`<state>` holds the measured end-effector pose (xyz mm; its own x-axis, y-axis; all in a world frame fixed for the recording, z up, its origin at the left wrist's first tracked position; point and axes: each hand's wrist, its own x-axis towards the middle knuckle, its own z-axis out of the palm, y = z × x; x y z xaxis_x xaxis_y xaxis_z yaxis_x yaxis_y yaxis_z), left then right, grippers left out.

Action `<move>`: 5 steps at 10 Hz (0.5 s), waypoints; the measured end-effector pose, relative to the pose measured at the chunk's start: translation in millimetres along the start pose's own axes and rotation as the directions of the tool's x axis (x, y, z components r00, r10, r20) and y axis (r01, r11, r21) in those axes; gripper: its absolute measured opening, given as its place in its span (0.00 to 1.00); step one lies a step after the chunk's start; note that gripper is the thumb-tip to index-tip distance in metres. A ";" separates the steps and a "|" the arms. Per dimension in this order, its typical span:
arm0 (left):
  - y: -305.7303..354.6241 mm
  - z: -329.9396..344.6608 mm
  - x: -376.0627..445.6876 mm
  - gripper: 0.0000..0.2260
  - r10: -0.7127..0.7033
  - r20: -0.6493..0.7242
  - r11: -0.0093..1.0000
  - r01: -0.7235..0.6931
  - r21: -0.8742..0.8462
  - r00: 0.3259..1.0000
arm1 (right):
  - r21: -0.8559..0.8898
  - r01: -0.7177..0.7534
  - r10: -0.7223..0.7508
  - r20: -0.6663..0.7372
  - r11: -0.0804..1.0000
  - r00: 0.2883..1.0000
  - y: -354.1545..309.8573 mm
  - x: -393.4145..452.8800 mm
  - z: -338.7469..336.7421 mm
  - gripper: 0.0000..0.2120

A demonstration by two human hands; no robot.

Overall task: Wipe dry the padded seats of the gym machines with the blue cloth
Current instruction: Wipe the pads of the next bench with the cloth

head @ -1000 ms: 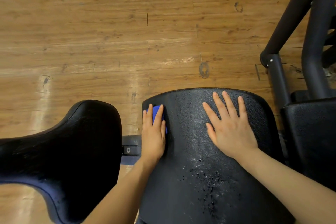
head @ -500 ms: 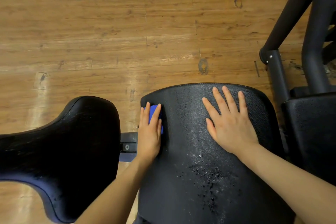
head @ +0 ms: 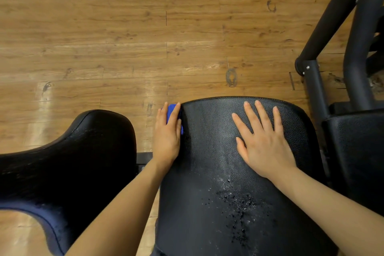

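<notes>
Pebbled black vinyl seat (head: 218, 151) — glossy wood-plank floor (head: 104, 37) — matt metal frame (head: 315, 85).

Warm, sharp light; glare on wooden floor (head: 128, 93); wide-angle edge bending.
</notes>
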<state>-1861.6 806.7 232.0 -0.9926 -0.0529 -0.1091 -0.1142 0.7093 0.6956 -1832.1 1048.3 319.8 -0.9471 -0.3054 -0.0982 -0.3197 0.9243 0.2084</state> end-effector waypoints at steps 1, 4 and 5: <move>-2.2 7.8 -26.1 0.20 -0.044 -0.042 0.999 0.044 0.012 0.998 | 0.006 0.000 0.000 0.001 1.000 1.000 0.0 0.2 -0.6 0.28; -16.2 13.0 -97.4 0.22 -0.069 0.010 0.998 0.069 -0.006 0.998 | 0.012 -0.002 0.002 0.006 1.000 1.000 -0.7 0.1 -1.7 0.28; -15.8 13.6 -93.9 0.21 -0.095 0.017 0.995 0.095 -0.026 0.995 | 0.005 -0.005 0.005 0.020 1.000 1.000 -0.6 0.9 -1.7 0.28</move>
<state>-1766.1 810.0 221.6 -0.9765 -0.1075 -0.1869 -0.2092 0.6823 0.7005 -1832.8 1047.1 321.3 -0.9480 -0.2962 -0.1163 -0.3147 0.9270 0.2042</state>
